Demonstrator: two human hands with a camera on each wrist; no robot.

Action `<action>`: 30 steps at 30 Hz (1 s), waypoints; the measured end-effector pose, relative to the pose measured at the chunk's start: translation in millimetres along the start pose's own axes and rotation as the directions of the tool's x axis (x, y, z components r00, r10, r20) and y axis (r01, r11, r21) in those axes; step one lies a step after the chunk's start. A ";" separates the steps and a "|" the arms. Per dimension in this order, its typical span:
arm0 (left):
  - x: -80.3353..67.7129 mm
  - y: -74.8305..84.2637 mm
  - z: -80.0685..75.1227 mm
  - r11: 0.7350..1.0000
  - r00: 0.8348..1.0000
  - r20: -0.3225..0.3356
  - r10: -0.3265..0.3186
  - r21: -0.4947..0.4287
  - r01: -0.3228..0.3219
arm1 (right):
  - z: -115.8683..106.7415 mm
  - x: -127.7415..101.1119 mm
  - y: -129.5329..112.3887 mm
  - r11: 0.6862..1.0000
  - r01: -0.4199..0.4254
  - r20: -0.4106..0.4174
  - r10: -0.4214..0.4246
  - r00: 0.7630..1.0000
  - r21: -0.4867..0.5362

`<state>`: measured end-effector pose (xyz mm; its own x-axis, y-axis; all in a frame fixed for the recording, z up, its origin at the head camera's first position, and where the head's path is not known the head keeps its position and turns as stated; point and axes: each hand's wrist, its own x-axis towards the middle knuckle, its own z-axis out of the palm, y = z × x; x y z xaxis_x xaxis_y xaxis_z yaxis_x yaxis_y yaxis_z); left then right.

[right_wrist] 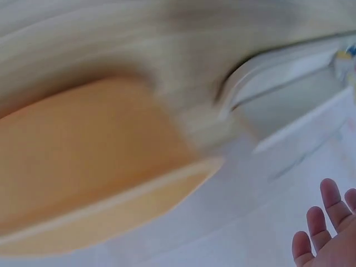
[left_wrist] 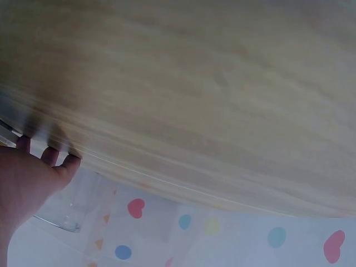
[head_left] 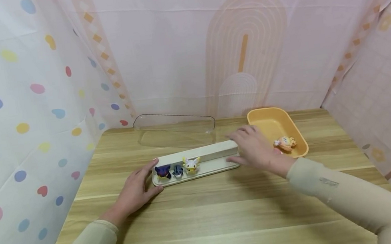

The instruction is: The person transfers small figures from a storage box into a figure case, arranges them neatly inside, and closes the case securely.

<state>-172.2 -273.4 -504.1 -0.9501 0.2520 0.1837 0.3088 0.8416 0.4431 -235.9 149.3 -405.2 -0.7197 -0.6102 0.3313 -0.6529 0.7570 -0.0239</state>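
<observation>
A long white display base [head_left: 218,166] with a raised step along its back lies on the table. On its left half stand three small figurines: a dark purple one [head_left: 163,172], a blue-grey one [head_left: 178,171] and a white-and-yellow one [head_left: 191,165]. My left hand [head_left: 136,189] grips the base's left end, thumb at the front corner and fingers at the back. Over the right end is my right hand [head_left: 254,147], its thumb apart from its fingers. In the right wrist view, the fingers [right_wrist: 317,225] are extended with nothing between them.
Behind the base stands a clear plastic cover [head_left: 174,126]. At the right, an orange bin [head_left: 269,123] holds an orange-and-white figurine [head_left: 285,143] and something pink, partly hidden by my right wrist. Patterned cloth [head_left: 173,52] hangs behind the wooden table [head_left: 199,222].
</observation>
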 end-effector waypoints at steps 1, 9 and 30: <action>-0.4 -0.1 -0.3 1.000 1.000 0.000 -0.002 0.000 0.002 | -4.7 -4.1 8.9 1.000 -0.015 -0.025 0.015 1.000 -0.002; -3.9 0.4 0.7 1.000 1.000 -0.007 -0.013 -0.002 0.013 | -38.4 -26.6 82.0 0.989 -0.137 -0.111 0.142 0.984 0.047; -4.0 1.0 -1.4 1.000 1.000 0.002 -0.018 -0.017 0.018 | -30.4 -21.7 142.5 0.954 -0.298 0.510 0.276 0.815 -0.040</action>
<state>-168.0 -274.2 -503.3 -0.9556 0.2378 0.1743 0.2926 0.8376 0.4614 -306.2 277.5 -387.1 -0.8869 -0.4073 -0.2180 -0.3987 0.9132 -0.0840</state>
